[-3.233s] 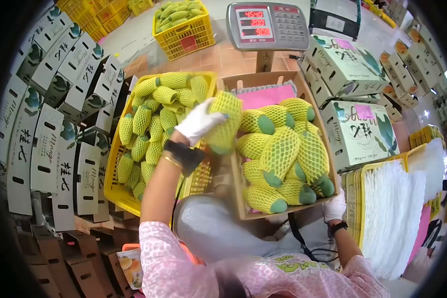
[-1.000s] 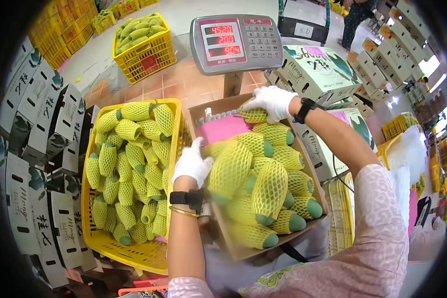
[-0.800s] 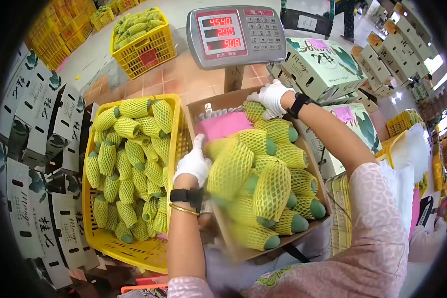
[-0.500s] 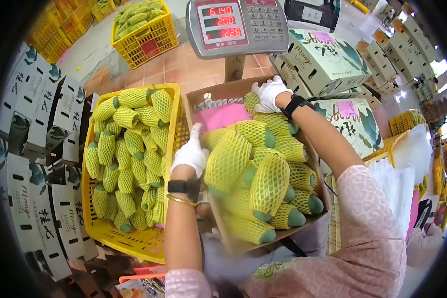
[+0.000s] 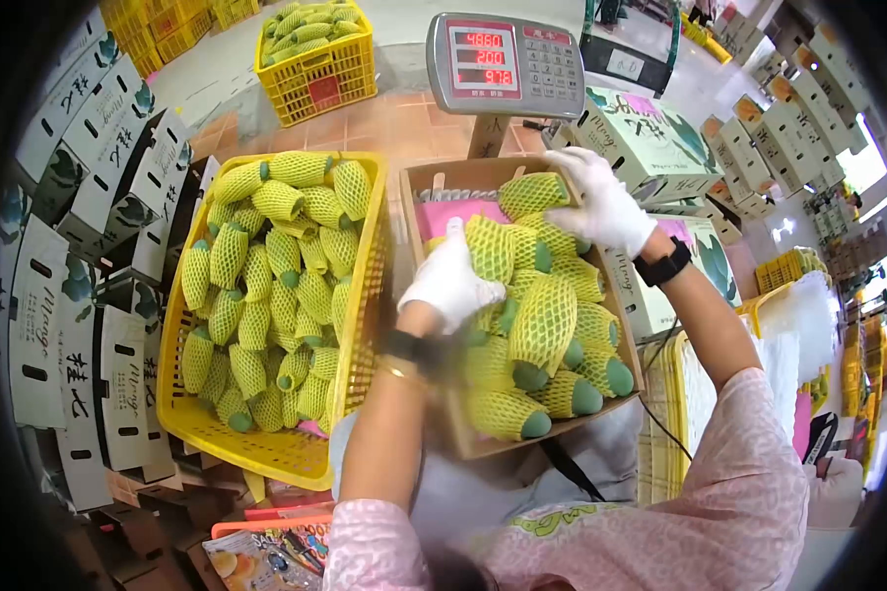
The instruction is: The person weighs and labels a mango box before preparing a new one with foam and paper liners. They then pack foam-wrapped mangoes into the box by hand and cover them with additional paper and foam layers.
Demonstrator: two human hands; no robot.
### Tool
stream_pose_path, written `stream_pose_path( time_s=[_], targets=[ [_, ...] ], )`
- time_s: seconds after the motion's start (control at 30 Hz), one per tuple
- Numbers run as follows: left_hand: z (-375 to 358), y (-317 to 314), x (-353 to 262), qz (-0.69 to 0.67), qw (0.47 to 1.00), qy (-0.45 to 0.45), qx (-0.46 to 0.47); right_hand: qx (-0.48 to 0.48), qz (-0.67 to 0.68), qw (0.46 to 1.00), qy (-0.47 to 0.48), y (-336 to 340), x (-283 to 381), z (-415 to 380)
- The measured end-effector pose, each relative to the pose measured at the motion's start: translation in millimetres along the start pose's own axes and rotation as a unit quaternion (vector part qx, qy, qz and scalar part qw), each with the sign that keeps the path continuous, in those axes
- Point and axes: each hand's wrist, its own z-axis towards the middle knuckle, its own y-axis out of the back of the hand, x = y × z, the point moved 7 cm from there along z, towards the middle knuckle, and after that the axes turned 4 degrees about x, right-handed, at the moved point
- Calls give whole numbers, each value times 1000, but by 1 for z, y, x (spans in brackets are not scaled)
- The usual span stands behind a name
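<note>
Both my hands wear white gloves above an open cardboard box (image 5: 416, 209) packed with mangoes (image 5: 542, 320) in yellow-green foam nets. My left hand (image 5: 450, 279) curves around the near-left end of a netted mango (image 5: 490, 248), its thumb up along one side; the palm side is hidden. Over the far right corner, my right hand (image 5: 603, 202) is open with fingers spread, its thumb close to the end of another netted mango (image 5: 534, 195). Pink paper (image 5: 442, 217) shows beneath the fruit. Behind the box stands a scale display (image 5: 508, 67) with lit red digits.
A yellow crate (image 5: 373, 236) full of netted mangoes stands left of the box. Another filled crate (image 5: 317, 74) is farther back. Printed cartons (image 5: 118, 384) are stacked at left, and more cartons (image 5: 646, 138) stand at right. Magazines (image 5: 266, 559) lie at the lower left.
My left hand has moved from the box's left edge in over the mangoes. My right hand has opened and lifted off the far mango. The display's top number has dropped.
</note>
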Motion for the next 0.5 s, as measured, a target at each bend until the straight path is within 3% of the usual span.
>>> stream_pose_path(
  time_s=[0.03, 0.1, 0.13, 0.17, 0.23, 0.27, 0.3, 0.33, 0.4, 0.43, 0.47, 0.5],
  targets=[
    [4, 2, 3, -38, 999, -21, -19, 12, -2, 999, 51, 12, 30, -1],
    [0, 8, -15, -336, 939, -62, -45, 19, 47, 994, 101, 17, 68, -2],
    [-5, 15, -28, -473, 875, -79, -69, -27, 108, 990, 91, 14, 67, -2],
    [-1, 18, -23, -509, 850, -81, -104, 41, 345, 937, -42, 3, 55, 5],
    [-1, 21, -31, -662, 730, -162, -44, 143, 683, 673, -247, -17, 61, 7],
    [-3, 23, -37, -710, 678, -192, -4, 182, 770, 575, -208, -21, 71, 10],
    [-7, 30, -46, -690, 677, -255, 9, 200, 792, 555, -160, -26, 75, 12],
    [-5, 34, -51, -647, 716, -263, -21, 218, 811, 532, -112, -30, 81, 13],
    [-16, 42, -57, -472, 841, -248, -88, 234, 815, 521, -97, -31, 83, 15],
    [-11, 41, -46, -473, 841, -246, -89, 216, 817, 529, -75, -29, 81, 21],
    [-7, 53, -22, -255, 910, -218, -242, 198, 819, 536, -53, -26, 78, 27],
    [-3, 56, -6, -186, 934, -164, -257, 193, 801, 563, -63, -26, 69, 32]
  ],
)
